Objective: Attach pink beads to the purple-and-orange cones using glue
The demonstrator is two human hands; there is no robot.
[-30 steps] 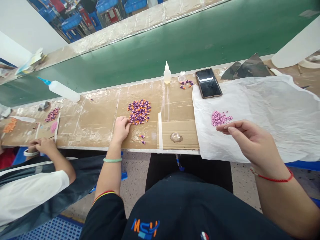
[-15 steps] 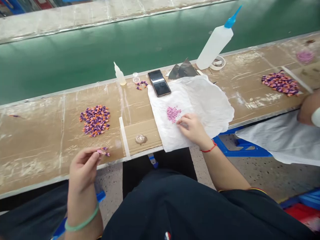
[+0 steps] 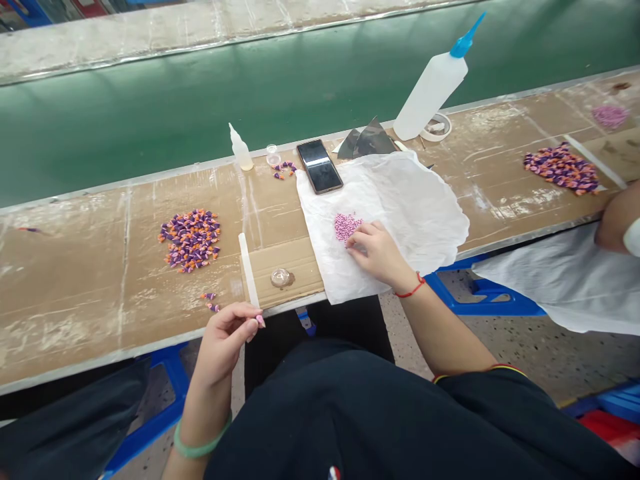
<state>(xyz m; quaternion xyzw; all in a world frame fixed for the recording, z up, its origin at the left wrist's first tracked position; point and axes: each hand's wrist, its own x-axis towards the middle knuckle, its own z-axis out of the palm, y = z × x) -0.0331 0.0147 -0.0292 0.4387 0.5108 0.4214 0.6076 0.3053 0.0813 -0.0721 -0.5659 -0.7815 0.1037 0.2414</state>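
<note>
My left hand is at the bench's front edge, shut on a small pink bead held in its fingertips. Two small purple-and-orange pieces lie just beyond it on the cardboard. My right hand rests on a crumpled white tissue, its fingertips at the edge of a heap of tiny pink beads. Whether those fingers hold a bead, I cannot tell. Further left, a heap of purple-and-orange cone-shaped beads lies on the cardboard-covered bench.
A phone, small glue bottle, clear cup and large blue-nozzled bottle stand along the bench's back edge. A green belt runs behind. A co-worker's hand is at the far right, near another bead heap.
The view swung sharply between the oldest frame and the middle one. Since then, my left hand has carried the pink bead rightward to the bench edge, and my right hand has shifted onto the pink heap's edge.
</note>
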